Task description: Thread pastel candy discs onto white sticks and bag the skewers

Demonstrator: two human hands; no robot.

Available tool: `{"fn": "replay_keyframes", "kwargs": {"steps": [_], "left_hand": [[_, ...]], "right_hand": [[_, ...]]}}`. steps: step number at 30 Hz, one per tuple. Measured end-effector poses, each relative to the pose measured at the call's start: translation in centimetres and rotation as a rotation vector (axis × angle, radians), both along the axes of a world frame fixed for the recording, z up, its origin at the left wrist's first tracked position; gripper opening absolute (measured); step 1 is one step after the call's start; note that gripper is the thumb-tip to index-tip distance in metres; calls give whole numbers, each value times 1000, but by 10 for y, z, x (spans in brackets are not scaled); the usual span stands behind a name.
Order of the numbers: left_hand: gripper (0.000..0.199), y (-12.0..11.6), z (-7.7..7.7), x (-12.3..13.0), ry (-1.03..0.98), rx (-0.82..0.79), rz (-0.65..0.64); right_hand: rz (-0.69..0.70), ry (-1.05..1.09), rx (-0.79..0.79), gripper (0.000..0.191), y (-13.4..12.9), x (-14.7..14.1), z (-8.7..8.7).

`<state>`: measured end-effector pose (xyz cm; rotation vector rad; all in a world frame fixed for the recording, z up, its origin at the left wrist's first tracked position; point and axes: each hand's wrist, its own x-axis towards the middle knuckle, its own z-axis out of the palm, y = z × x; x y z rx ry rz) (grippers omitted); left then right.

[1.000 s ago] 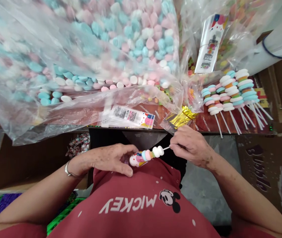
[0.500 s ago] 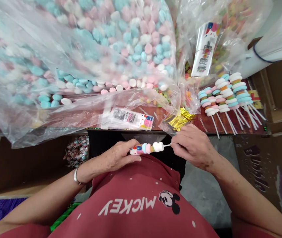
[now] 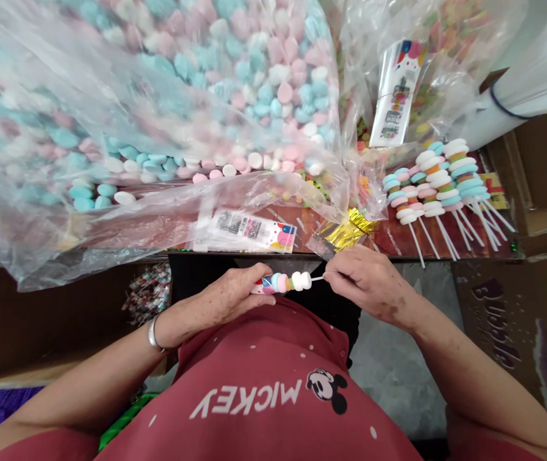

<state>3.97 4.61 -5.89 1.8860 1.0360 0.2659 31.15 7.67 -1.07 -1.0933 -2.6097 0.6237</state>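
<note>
My left hand (image 3: 239, 293) pinches a small printed wrapper (image 3: 262, 286) with red, blue and white on it. Out of the wrapper's open end comes a candy skewer (image 3: 284, 282) with blue, pink, orange, green and white pieces. My right hand (image 3: 367, 282) has its fingers closed on the white stick at the skewer's other end. Both hands are in front of the table's edge, above the red shirt. Gold twist ties (image 3: 350, 229) lie just above my right hand. More printed wrappers (image 3: 254, 230) rest on the table above my left hand.
A large clear bag of marshmallows (image 3: 273, 96) covers the left of the table. Finished-looking skewers (image 3: 434, 182) lie at the right, near a banded wrapper stack (image 3: 397, 96). A cardboard box (image 3: 62, 320) with wrapped sweets (image 3: 151, 294) stands below left; another box (image 3: 508, 314) is at right.
Both hands have shifted slightly left with the skewer and wrapper between them. My left hand now covers the wrapper a little differently.
</note>
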Motion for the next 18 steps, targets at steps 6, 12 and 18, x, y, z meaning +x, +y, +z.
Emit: {"fn": "replay_keyframes", "kwargs": {"steps": [6, 12, 18], "left_hand": [[27, 5, 4, 3, -54, -147, -45], [27, 10, 11, 13, -82, -153, -90], [23, 8, 17, 32, 113, 131, -287]], "right_hand": [[246, 41, 387, 25, 3, -6, 10], [67, -56, 52, 29, -2, -14, 3], [-136, -96, -454, 30, -17, -30, -6]]}}
